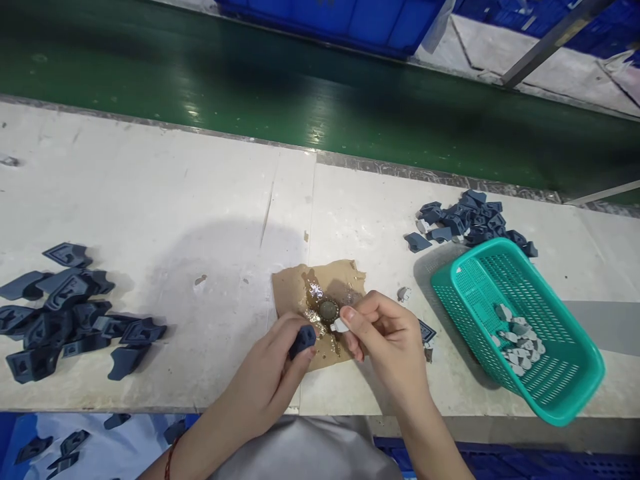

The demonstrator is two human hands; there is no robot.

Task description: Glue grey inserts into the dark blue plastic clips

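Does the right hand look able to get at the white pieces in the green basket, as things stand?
Probably yes. The green basket is open on top, and nothing covers the white pieces. However, the fingers of the right hand hold a small pale part.

Fairly bright, even light is falling on the white desk [200,173], seemingly from above, while the green belt [260,87] beyond its far edge is staying dim and catching small hazy glints. Wet patches on the cardboard [289,288] are sparkling sharply. A broad, soft shadow is spreading left of it, another is hugging the basket [453,313]. Fine detail is softening toward the desk's far left corner
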